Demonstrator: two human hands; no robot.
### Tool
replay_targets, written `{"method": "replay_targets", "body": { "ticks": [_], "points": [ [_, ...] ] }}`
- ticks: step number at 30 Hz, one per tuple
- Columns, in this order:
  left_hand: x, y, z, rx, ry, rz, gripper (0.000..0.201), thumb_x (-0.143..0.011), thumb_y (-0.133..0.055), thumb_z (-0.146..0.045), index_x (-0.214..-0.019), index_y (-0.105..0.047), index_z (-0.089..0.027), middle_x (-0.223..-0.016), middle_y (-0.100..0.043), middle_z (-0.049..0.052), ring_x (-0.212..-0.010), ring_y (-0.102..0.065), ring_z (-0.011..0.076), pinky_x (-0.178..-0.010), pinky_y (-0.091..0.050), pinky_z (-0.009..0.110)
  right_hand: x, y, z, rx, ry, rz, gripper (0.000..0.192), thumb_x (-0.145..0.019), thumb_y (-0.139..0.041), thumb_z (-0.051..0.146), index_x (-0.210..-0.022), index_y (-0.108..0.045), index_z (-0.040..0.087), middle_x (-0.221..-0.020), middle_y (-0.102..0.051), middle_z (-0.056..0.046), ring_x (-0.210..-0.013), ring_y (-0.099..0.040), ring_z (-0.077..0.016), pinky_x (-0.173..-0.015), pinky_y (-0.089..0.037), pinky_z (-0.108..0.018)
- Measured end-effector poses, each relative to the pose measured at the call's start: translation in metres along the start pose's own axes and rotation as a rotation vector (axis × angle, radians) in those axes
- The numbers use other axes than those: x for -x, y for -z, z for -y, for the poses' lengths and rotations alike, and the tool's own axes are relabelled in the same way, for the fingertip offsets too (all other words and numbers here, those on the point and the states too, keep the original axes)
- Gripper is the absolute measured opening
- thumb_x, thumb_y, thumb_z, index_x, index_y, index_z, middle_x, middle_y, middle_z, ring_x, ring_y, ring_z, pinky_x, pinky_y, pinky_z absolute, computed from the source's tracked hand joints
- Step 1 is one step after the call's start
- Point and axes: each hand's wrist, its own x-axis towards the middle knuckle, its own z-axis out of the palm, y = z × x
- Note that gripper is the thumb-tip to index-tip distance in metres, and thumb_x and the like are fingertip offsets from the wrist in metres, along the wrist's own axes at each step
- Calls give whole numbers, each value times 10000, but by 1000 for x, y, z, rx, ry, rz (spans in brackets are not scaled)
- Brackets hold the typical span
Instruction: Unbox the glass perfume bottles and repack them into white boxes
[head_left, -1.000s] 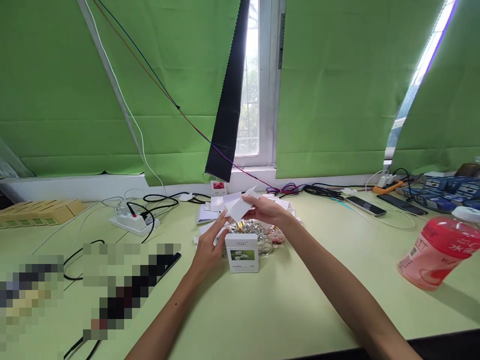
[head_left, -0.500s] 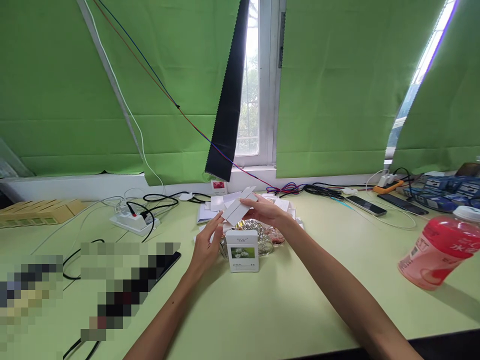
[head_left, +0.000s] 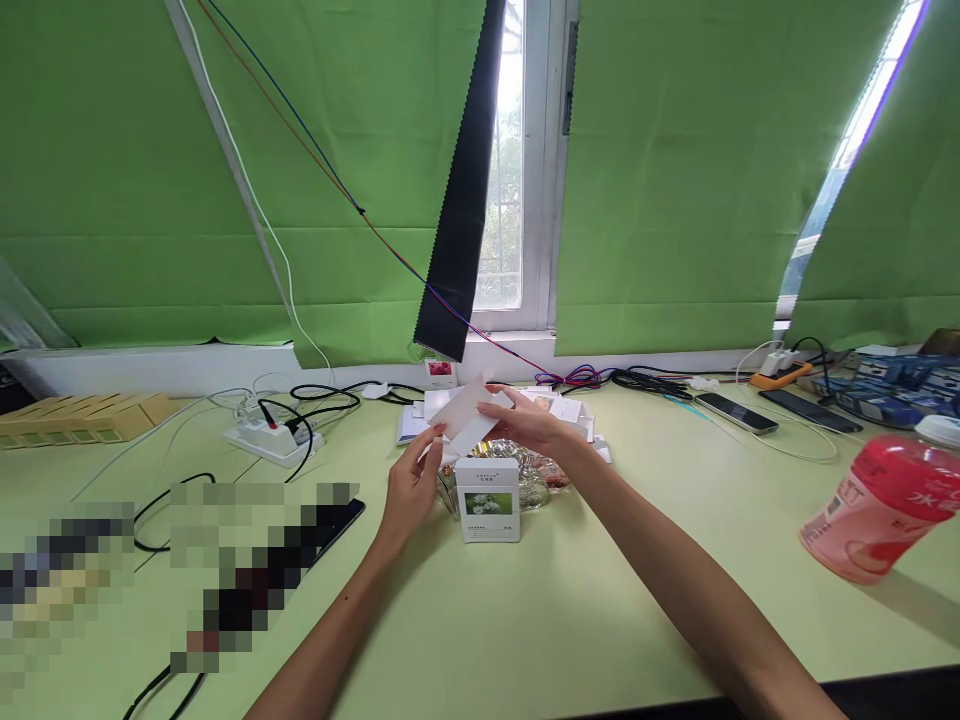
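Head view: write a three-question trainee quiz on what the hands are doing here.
1. True or false: both hands hold the flat white carton above the table.
2. Which thing stands upright just below the hands? A. the white box with a flower picture B. the pink bottle C. the power strip
3. Fill in: the pink bottle stands at the table's far ____ side.

Key
1. True: the left hand pinches its near end, the right hand its far end.
2. A
3. right
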Motion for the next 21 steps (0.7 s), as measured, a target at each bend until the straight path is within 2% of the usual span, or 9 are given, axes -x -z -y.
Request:
{"method": "replay_targets", "body": {
  "ticks": [7, 12, 14, 17, 21],
  "points": [
    [-1, -1, 3, 57, -16, -69, 510, -902, -552, -596, -1161, -679, -176, -1277, -646, 131, -1127, -624, 258, -906, -543, 349, 7, -8, 3, 3, 1, 3, 974, -696, -905, 321, -1474, -339, 172, -922, -727, -42, -763, -734, -181, -745, -648, -306],
    [-2, -1, 0, 126, 21, -93, 473, -872, -615, -566, -1124, -682, -172, -1245, -627, 114, -887, -656, 178, -704, -542, 271, 15, -17, 7, 48, 15, -3, 960, -731, -884, 315, -1504, -333, 169, -930, -722, -36, -769, -724, -161, -775, -641, -288],
    [-2, -1, -2, 166, 31, -95, 461, -854, -643, -552, -1101, -689, -166, -1239, -620, 113, -844, -653, 161, -681, -540, 262, 16, -18, 8, 70, 26, -14, 941, -752, -870, 317, -1510, -332, 168, -907, -720, -32, -764, -720, -161, -770, -639, -290],
    [-1, -1, -5, 192, 56, -91, 449, -835, -672, -537, -1087, -702, -167, -1246, -619, 114, -858, -662, 167, -690, -552, 268, 14, -18, 6, 87, 48, -25, 892, -770, -854, 314, -1499, -357, 183, -915, -720, -31, -748, -715, -159, -756, -640, -294],
    [-1, 0, -5, 205, 79, -72, 480, -839, -664, -545, -1147, -701, -179, -1289, -619, 120, -951, -676, 201, -720, -569, 278, 11, -17, 5, 106, 89, -44, 851, -755, -860, 330, -1468, -410, 211, -1051, -704, -55, -745, -716, -158, -739, -648, -299]
  ]
}}
